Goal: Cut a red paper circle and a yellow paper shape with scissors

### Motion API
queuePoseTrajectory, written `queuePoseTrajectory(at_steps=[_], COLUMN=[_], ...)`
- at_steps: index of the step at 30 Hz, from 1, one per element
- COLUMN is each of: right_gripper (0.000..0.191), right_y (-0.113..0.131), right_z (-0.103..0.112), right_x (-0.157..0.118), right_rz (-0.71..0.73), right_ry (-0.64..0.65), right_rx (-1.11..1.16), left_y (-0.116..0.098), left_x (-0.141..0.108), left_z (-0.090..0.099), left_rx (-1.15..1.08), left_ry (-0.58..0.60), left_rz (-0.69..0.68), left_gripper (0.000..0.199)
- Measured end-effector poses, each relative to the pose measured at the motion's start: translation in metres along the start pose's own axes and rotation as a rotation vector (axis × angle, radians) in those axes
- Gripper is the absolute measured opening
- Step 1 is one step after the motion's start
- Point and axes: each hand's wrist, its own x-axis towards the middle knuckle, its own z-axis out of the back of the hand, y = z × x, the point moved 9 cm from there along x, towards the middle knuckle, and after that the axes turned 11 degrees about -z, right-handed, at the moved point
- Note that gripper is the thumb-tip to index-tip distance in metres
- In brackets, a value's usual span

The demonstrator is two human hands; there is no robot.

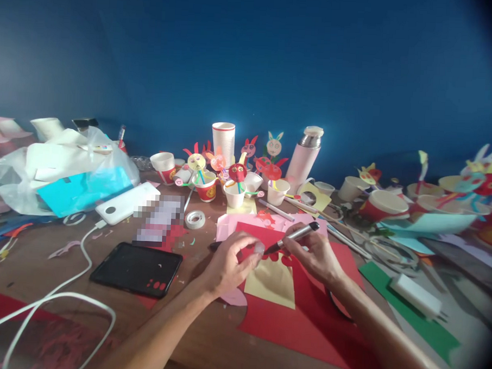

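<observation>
We pinch the small pale piece [259,247] in our left fingers [245,266], nine o'clock from our right fingers [299,254], closed round the marker [306,230], axis two-to-eight, tip nearest it.

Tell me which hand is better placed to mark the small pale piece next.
Right, most likely: the right hand holds the marker, its dark end angled toward the piece, while the left hand pinches that piece.
</observation>
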Motion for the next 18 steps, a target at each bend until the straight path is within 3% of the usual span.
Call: queuePoseTrajectory(at_steps=[18], right_gripper=[0.018], right_y=[0.018], right_z=[-0.014], right_x=[-0.01], right_rz=[0.185], right_ry=[0.008], right_rx=[-0.203], left_y=[-0.002], left_x=[0.002], left_z=[-0.008], left_rx=[0.097], left_ry=[0.188], left_rz=[-0.057], left_gripper=[0.01])
